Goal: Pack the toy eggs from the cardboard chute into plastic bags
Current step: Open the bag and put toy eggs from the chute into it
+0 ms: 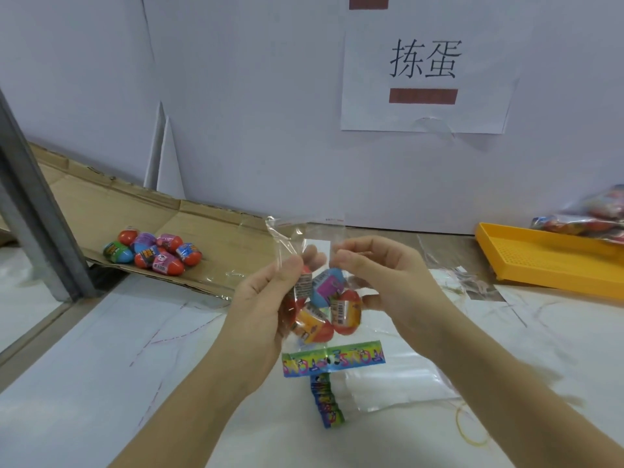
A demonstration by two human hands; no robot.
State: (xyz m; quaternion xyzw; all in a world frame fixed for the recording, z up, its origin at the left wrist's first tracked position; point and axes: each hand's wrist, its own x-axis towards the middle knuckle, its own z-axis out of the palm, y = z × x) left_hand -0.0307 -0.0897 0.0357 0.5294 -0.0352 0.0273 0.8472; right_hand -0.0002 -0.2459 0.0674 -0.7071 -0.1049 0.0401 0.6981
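Note:
A clear plastic bag (305, 233) hangs upright above the table centre, with several toy eggs (326, 304) in red, blue and orange inside its lower part. My left hand (263, 298) pinches the bag's left side near the top. Opposite it, my right hand (381, 282) pinches the right side. The bag's open flap stands up above my fingers. On the cardboard chute (209, 228) at the left lies a cluster of several loose eggs (152, 251).
A stack of flat bags with colourful header strips (332, 361) lies on the white table below my hands. A yellow tray (553, 261) sits at the right, with filled bags (594, 217) behind it. A grey metal post (37, 211) stands at left. Yellow rubber bands (469, 430) lie at lower right.

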